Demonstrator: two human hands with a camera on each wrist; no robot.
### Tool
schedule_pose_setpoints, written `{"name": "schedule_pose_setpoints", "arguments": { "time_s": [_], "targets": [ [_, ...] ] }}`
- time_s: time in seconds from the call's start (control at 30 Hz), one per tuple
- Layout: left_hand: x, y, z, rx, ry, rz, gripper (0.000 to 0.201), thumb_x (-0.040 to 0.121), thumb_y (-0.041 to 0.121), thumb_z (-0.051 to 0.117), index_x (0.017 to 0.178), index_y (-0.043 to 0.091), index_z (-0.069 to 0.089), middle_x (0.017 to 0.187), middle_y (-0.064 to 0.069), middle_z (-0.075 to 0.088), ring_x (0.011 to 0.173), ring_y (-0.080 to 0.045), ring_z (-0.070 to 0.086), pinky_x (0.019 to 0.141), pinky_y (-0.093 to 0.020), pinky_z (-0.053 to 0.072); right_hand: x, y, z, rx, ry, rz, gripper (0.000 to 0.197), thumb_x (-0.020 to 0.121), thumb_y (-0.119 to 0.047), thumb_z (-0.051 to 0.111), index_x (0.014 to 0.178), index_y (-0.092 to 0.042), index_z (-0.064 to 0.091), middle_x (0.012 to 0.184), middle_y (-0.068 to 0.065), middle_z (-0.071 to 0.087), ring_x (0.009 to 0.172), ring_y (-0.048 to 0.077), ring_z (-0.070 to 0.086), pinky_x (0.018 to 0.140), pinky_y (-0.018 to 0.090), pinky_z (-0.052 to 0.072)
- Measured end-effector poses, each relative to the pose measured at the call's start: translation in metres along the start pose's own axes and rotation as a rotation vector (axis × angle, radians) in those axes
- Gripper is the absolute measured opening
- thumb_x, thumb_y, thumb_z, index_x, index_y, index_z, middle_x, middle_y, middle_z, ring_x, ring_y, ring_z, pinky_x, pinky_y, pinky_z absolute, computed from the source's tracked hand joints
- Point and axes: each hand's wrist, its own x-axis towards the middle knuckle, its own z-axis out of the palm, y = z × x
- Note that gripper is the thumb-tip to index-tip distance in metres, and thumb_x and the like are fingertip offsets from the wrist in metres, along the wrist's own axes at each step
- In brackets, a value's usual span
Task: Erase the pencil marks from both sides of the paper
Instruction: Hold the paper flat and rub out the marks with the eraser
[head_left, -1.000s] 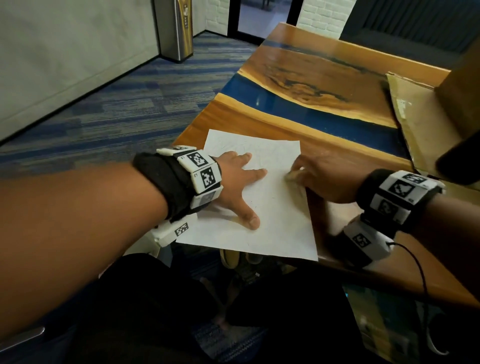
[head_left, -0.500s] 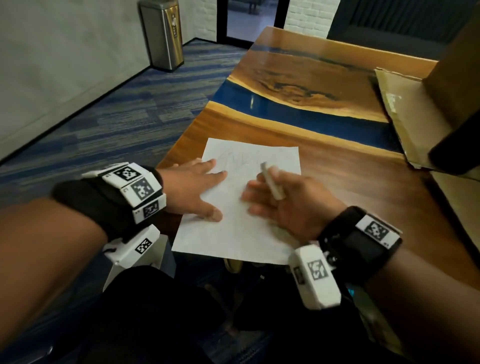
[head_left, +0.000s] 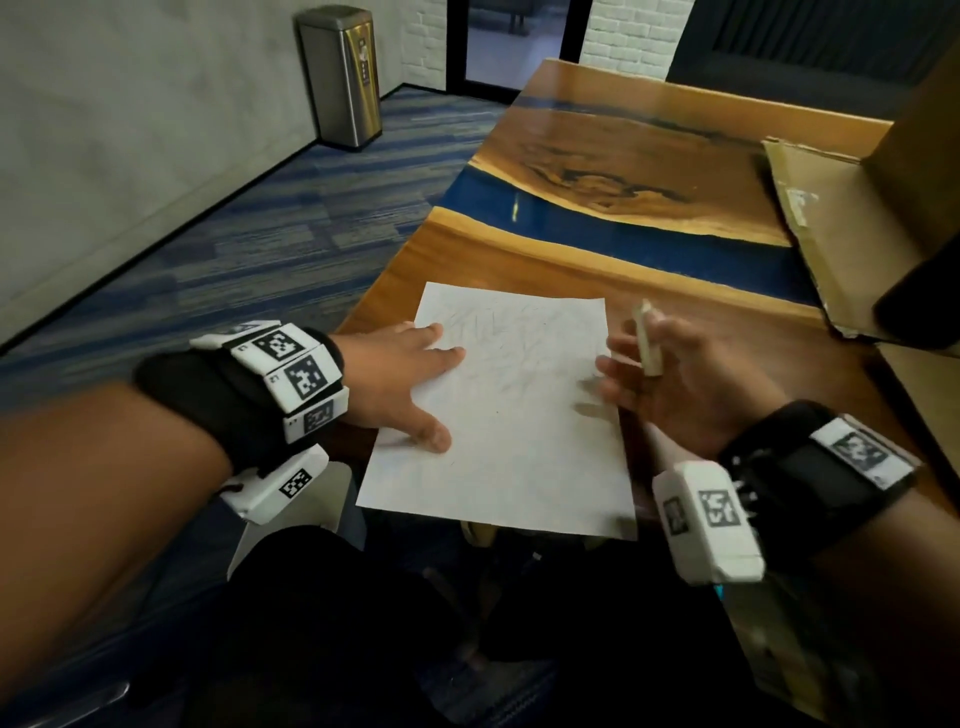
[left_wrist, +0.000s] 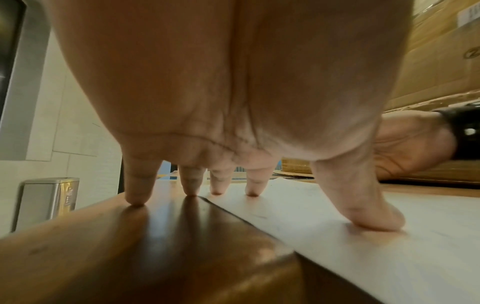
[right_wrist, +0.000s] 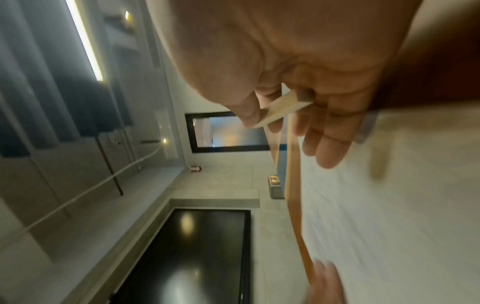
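A white sheet of paper (head_left: 506, 410) with faint pencil scribbles lies on the wooden table (head_left: 691, 322), its near edge overhanging the table front. My left hand (head_left: 410, 387) lies spread on the sheet's left side, its thumb and two fingertips pressing the paper (left_wrist: 389, 236) and the other fingertips on the wood. My right hand (head_left: 670, 379) hovers at the sheet's right edge, turned palm up. It pinches a pale stick eraser (head_left: 647, 338) between thumb and forefinger. In the right wrist view the eraser (right_wrist: 281, 109) sits under the thumb while the other fingers stay loose.
An open cardboard box (head_left: 852, 234) takes up the table's right side. A blue resin strip (head_left: 597, 228) crosses the tabletop beyond the paper. A steel bin (head_left: 343, 78) stands on the carpet at the far left. My dark-clothed lap lies under the table edge.
My right hand lifted off the paper, turned palm up with the eraser, then moved right to the sheet's edge. My left hand slid towards the sheet's left edge.
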Motion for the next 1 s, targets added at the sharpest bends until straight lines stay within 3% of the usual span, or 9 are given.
{"name": "schedule_pose_setpoints", "arguments": {
  "time_s": [0.17,0.3,0.37,0.47,0.6,0.7,0.77,0.9,1.0],
  "targets": [
    [0.0,0.007,-0.023,-0.019,0.085,0.026,0.123,0.073,0.073,0.068,0.157,0.037,-0.014,0.168,0.004,-0.012,0.155,-0.02,-0.002,0.124,-0.046,0.013,-0.001,-0.038,-0.008,-0.41,-0.069,-0.102,0.03,0.101,-0.035,0.052,0.118,-0.015,0.065,0.101,0.01,0.056,0.075,0.019,0.051,0.06,0.031,0.046],
    [0.017,0.027,-0.037,0.127,0.099,0.069,0.124,0.073,0.073,0.071,0.159,0.035,-0.01,0.169,0.002,-0.01,0.155,-0.023,0.003,0.121,-0.046,0.017,0.005,-0.039,0.016,-1.027,-0.204,-0.174,0.023,0.099,-0.036,0.056,0.113,-0.02,0.065,0.094,0.005,0.065,0.073,0.017,0.06,0.056,0.025,0.05],
    [0.027,0.031,-0.034,0.174,0.042,0.069,0.127,0.069,0.078,0.069,0.159,0.034,-0.009,0.169,-0.001,-0.01,0.155,-0.026,0.005,0.121,-0.05,0.021,0.012,-0.031,0.029,-1.468,-0.266,-0.348,0.021,0.101,-0.034,0.053,0.117,-0.023,0.061,0.093,-0.005,0.064,0.075,0.008,0.059,0.057,0.013,0.043],
    [0.036,0.032,-0.028,0.218,-0.015,0.061,0.132,0.063,0.088,0.063,0.158,0.035,-0.012,0.168,-0.004,-0.014,0.154,-0.03,0.006,0.12,-0.056,0.021,0.021,-0.021,0.045,-1.793,-0.372,-0.47,0.022,0.102,-0.037,0.05,0.119,-0.026,0.058,0.103,-0.006,0.062,0.073,0.001,0.047,0.057,0.015,0.031],
    [0.038,0.034,-0.025,0.221,-0.013,0.049,0.136,0.06,0.088,0.064,0.158,0.035,-0.014,0.168,-0.006,-0.017,0.154,-0.032,0.003,0.119,-0.055,0.019,0.028,-0.013,0.049,-1.917,-0.396,-0.516,0.022,0.101,-0.033,0.05,0.121,-0.024,0.055,0.111,0.001,0.057,0.087,0.016,0.054,0.07,0.027,0.041],
    [0.039,0.032,-0.023,0.191,-0.005,0.06,0.136,0.06,0.088,0.065,0.158,0.036,-0.013,0.167,-0.006,-0.018,0.155,-0.032,-0.001,0.12,-0.054,0.016,0.016,-0.001,0.051,-1.882,-0.667,-0.587,0.022,0.099,-0.029,0.054,0.121,-0.025,0.055,0.108,-0.005,0.05,0.091,0.015,0.054,0.08,0.031,0.048],
    [0.04,0.031,-0.023,0.188,-0.006,0.063,0.137,0.059,0.088,0.066,0.158,0.036,-0.014,0.167,-0.007,-0.018,0.155,-0.032,0.0,0.121,-0.054,0.015,0.02,-0.003,0.049,-1.88,-0.723,-0.573,0.021,0.099,-0.03,0.054,0.12,-0.026,0.055,0.106,-0.006,0.049,0.092,0.015,0.053,0.08,0.03,0.046],
    [0.043,0.033,-0.022,0.217,0.01,0.053,0.14,0.055,0.091,0.064,0.157,0.035,-0.014,0.168,-0.009,-0.015,0.154,-0.036,0.004,0.121,-0.055,0.018,0.037,-0.017,0.039,-1.948,-0.464,-0.566,0.022,0.102,-0.033,0.049,0.123,-0.029,0.052,0.111,-0.002,0.052,0.083,0.012,0.051,0.063,0.023,0.036],
    [0.043,0.034,-0.023,0.2,0.01,0.055,0.14,0.054,0.09,0.066,0.157,0.039,-0.012,0.168,-0.011,-0.014,0.153,-0.039,0.005,0.121,-0.056,0.018,0.022,-0.003,0.045,-1.875,-0.681,-0.568,0.023,0.101,-0.028,0.052,0.123,-0.028,0.053,0.107,-0.006,0.048,0.086,0.009,0.049,0.068,0.017,0.036]
  ]
}}
